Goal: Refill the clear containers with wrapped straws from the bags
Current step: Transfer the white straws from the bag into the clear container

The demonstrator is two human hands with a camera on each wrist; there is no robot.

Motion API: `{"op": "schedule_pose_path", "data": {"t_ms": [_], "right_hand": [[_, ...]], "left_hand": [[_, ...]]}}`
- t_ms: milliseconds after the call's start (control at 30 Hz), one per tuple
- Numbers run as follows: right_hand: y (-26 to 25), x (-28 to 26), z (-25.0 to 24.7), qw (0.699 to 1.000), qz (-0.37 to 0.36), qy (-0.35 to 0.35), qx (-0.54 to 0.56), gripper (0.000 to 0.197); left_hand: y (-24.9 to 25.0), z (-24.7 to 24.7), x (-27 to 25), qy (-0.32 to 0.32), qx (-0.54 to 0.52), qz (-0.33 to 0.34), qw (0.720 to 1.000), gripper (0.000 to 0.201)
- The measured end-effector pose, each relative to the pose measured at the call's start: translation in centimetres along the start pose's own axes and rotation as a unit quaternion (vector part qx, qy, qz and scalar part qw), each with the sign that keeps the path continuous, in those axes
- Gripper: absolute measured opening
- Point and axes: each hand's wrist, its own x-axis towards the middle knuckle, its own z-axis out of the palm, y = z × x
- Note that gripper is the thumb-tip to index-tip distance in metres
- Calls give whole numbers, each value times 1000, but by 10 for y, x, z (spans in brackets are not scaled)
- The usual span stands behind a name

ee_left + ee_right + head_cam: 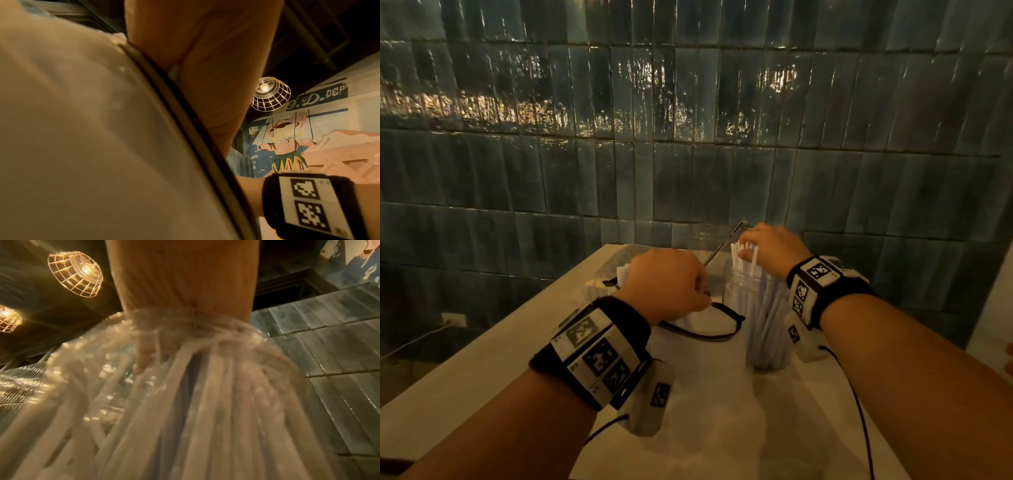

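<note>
The clear container (763, 318) stands upright on the white desk (722, 428), near the far edge and just before the tiled wall (688, 137). It is full of wrapped straws (767, 308), and their white tops stick out above the rim. In the right wrist view the straws (205, 402) spread like a fan behind the clear wall of the container (68, 373).

The right hand (767, 251) lies on top of the straw ends, with its fingers curled around a bundle of them. The left hand (667, 284) is to the left of the container, with fingers bent down into a clear bag (599, 281) with a dark rim; it seems to pinch something there, but I cannot tell what, because the hand covers it. Some white wrapped straws (624, 272) show in the bag just behind this hand.

Both wrists carry black bands with printed markers, and thin cables lie on the desk. Wire cage lamps (75, 273) hang above.
</note>
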Motion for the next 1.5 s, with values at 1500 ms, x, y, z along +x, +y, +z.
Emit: {"op": "schedule_pose_path", "data": {"t_ms": [1500], "right_hand": [[-137,-70,32,924,-105,-88,357,53]], "left_hand": [[2,-2,-10,118,-117,-32,986,10]]}}
